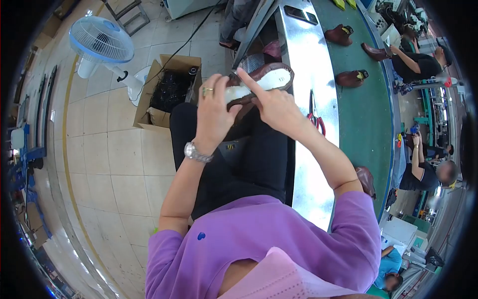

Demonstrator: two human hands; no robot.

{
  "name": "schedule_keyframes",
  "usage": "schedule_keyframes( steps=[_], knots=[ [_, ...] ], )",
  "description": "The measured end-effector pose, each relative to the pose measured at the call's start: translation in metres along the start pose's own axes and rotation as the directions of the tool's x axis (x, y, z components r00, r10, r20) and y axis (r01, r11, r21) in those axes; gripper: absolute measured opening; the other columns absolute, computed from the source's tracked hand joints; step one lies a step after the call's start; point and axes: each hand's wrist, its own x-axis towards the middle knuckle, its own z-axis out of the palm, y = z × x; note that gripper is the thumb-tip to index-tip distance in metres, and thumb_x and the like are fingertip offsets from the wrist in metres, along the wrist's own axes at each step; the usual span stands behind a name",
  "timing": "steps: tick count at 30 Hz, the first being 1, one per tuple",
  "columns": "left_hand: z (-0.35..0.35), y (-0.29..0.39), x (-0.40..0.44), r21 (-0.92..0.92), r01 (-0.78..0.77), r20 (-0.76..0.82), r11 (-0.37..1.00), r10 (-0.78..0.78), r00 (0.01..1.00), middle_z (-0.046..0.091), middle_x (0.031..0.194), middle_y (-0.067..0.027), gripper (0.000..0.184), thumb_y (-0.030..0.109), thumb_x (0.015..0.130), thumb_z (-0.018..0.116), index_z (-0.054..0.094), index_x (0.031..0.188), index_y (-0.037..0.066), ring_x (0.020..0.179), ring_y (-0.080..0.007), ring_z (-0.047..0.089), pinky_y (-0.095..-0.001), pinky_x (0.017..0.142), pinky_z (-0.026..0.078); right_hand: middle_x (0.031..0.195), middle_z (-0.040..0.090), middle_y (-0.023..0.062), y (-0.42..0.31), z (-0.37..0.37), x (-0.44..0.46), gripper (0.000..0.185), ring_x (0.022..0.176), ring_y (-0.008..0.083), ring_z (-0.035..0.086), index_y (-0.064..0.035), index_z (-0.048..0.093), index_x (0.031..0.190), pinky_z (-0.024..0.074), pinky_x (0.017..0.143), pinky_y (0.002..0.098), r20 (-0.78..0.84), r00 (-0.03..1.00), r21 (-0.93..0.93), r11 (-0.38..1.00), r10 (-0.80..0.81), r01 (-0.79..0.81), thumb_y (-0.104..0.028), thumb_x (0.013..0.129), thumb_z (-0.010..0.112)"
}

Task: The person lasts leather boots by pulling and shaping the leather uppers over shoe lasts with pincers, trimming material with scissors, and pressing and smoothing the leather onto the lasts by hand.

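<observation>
A brown leather shoe (277,78) lies over my lap with its white underside facing up. My left hand (214,107) is closed around its left end, thumb on the near edge and fingers over the far side. My right hand (279,108) grips it across the middle. The right index finger stretches over the white surface to the far edge, with the thumb near the close edge and the other fingers curled. Part of the shoe is hidden behind both hands.
Red-handled scissors (316,118) and phones (300,15) lie on the metal table (311,184) at right. Brown boots (351,78) stand on the green conveyor (356,124). A cardboard box (144,117) and a fan (101,40) are at left. Co-workers (423,167) sit beyond the conveyor.
</observation>
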Motion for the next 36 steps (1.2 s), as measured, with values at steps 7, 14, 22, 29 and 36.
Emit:
schedule_keyframes(
  steps=[7,14,22,29,36],
  knots=[
    [-0.023,-0.017,-0.026,-0.141,0.221,-0.025,0.965,-0.227,0.974,0.055,0.133,-0.0215,0.093,0.02,0.068,0.087,0.037,0.144,-0.001,0.123,-0.0358,0.053,-0.04,0.103,0.043,0.067,0.065,0.0211,-0.011,0.011,0.006,0.079,0.061,0.0397,0.065,-0.0254,0.012,0.156,0.0525,0.058,0.0508,-0.068,0.998,0.073,0.997,-0.007,0.012,-0.011,0.091,0.056],
    [-0.018,-0.029,-0.08,-0.176,0.364,0.027,0.914,-0.365,0.93,0.053,0.138,-0.0203,0.093,0.018,0.072,0.086,0.034,0.147,0.003,0.127,-0.0306,0.052,-0.0413,0.106,0.041,0.073,0.065,0.0237,-0.023,-0.003,0.011,0.079,0.067,0.0421,0.065,-0.0285,0.014,0.156,0.0511,0.063,0.0528,-0.089,0.996,0.244,0.97,0.015,0.007,-0.01,0.092,0.056],
    [-0.011,-0.017,-0.099,-0.289,0.528,0.286,0.798,-0.455,0.844,0.054,0.136,-0.0197,0.092,0.016,0.073,0.085,0.032,0.148,0.002,0.117,-0.0264,0.06,-0.0365,0.097,0.049,0.099,0.066,0.0242,0.018,-0.027,0.038,0.076,0.075,0.0419,0.066,-0.033,0.02,0.154,0.0534,0.067,0.0511,-0.066,0.998,-0.094,0.995,0.008,-0.014,-0.009,0.091,0.055],
    [0.009,-0.004,-0.091,-0.649,0.707,0.588,0.281,-0.406,0.7,0.051,0.135,-0.024,0.1,0.011,0.084,0.076,0.006,0.155,0.007,0.113,-0.0295,0.062,-0.0381,0.095,0.052,0.091,0.067,0.0206,0.062,-0.024,0.028,0.075,0.075,0.0431,0.064,-0.0335,0.021,0.154,0.0507,0.068,0.0528,-0.033,0.999,-0.093,0.995,0.037,-0.04,-0.013,0.091,0.055],
    [-0.002,-0.013,-0.062,-0.593,0.767,0.796,-0.246,-0.327,0.51,0.057,0.131,-0.0047,0.071,0.042,0.091,0.068,0.031,0.149,0.022,0.12,-0.0217,0.057,-0.049,0.097,0.049,0.072,0.068,0.0133,0.026,-0.026,-0.076,0.076,0.061,0.0285,0.068,-0.0299,0.022,0.155,0.0552,0.069,0.0408,0.38,0.912,0.524,0.777,0.153,-0.349,-0.009,0.09,0.056]
  ],
)
